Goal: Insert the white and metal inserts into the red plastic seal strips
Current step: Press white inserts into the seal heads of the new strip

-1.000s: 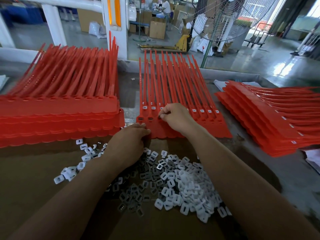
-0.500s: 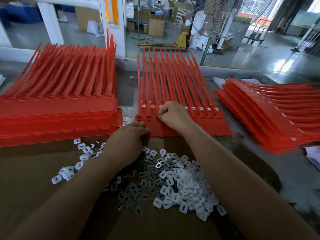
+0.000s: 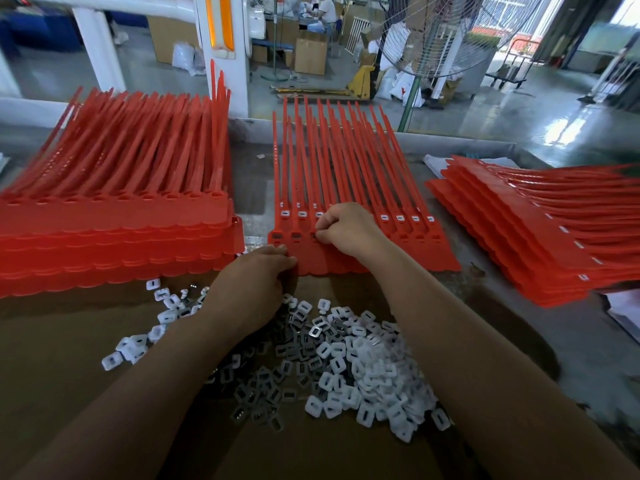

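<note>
At twelve o'clock, a worker's right hand [image 3: 346, 230] pinched what seemed one of the inserts [image 3: 363, 368] into the red seal strips [image 3: 415, 252]; the left hand [image 3: 256, 275] pressed their near edge, its grip hidden. The inserts, heaped at six o'clock, looked light, rigid and slippery, best pinched by their edges.

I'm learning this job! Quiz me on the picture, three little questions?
1. True or false: the right hand works at the middle sheet of red plastic seal strips.
2. The heap of small white plastic and grey metal inserts lies: A on the brown surface; B on the floor; C on a chair.
3. Fill in: ___ separate lots of red strips are in view.
Key: 1 true; 2 A; 3 three.
</note>
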The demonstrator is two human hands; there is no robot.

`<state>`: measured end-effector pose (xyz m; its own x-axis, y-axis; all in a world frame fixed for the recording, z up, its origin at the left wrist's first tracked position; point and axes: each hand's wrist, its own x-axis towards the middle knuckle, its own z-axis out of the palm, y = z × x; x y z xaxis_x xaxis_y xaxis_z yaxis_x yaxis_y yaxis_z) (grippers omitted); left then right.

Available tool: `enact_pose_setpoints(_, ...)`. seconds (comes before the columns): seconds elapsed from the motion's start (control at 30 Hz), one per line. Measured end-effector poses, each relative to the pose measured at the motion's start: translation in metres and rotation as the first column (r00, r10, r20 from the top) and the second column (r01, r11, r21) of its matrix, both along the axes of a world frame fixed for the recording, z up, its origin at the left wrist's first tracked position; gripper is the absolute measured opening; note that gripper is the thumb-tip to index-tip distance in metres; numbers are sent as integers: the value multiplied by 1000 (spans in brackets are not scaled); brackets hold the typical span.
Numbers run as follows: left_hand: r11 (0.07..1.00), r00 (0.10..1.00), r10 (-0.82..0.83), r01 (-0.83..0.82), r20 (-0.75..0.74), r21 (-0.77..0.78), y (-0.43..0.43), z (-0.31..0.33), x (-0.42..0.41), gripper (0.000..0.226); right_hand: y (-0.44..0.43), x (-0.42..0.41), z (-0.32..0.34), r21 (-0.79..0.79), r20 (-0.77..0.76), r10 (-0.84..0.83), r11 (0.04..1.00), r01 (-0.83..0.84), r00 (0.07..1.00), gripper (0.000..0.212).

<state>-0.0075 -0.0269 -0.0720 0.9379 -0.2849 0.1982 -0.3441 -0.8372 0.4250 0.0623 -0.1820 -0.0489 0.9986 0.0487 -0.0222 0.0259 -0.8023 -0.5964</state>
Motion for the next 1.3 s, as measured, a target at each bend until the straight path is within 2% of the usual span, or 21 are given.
enact_pose_setpoints(0.17,1000,1000,-9,9,4,6,0,-1,1,51,-8,-13,8,107,-63,103,990,-96,993,18)
enact_pose_setpoints(0.3,1000,1000,-8,8,3,8,0,-2,2,52,-13,-35,17,111,34,203,972,-206,979,13)
enact_pose_setpoints(0.37,1000,1000,-8,8,-1,14,0,-2,2,52,-13,-51,20,143,36,275,950,-277,961,15)
enact_pose_setpoints(0.47,998,1000,-24,24,-13,55,1,-4,6,53,-10,-71,19,120,4,412,904,-409,911,18)
enact_pose_setpoints(0.6,999,1000,-10,11,-22,50,0,-4,8,52,-5,-81,11,19,-6,484,875,-484,875,10)
enact_pose_setpoints(0.87,998,1000,-15,16,-14,60,-1,-3,10,52,-1,-84,6,-55,26,524,851,-522,851,18)
enact_pose_setpoints(1.1,997,1000,-17,18,-14,73,-1,-3,10,52,-1,-83,4,-94,27,528,847,-523,849,13)
enact_pose_setpoints(1.23,998,1000,-20,22,-17,65,-1,-2,9,52,-2,-85,3,-9,11,503,864,-503,864,7)
enact_pose_setpoints(1.3,998,1000,-20,21,-19,54,-1,-2,9,52,-4,-85,5,95,22,472,877,-472,881,15)
